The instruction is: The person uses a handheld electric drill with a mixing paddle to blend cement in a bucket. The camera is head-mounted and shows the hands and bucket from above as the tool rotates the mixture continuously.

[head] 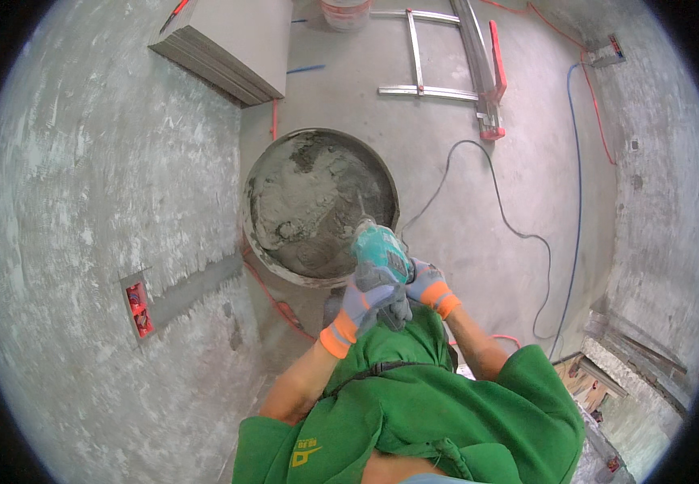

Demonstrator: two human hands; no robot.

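Note:
In the head view a teal power drill is held between my gloved hands, its shaft pointing down into a large round tub. Grey, lumpy mortar lies in the tub, paler at the left and wetter at the right and near side. My left hand, in a grey glove with an orange cuff, is closed around the near part of the drill. My right hand, gloved alike, grips its right side. The fingertips are partly hidden. How deep the shaft's tip sits is hidden by the mortar.
Stacked boards lean at the wall on the upper left. Beyond the tub lie a metal frame, a red-ended tool and a bucket. A dark cable and a blue hose or cable cross the floor. Wall box at left.

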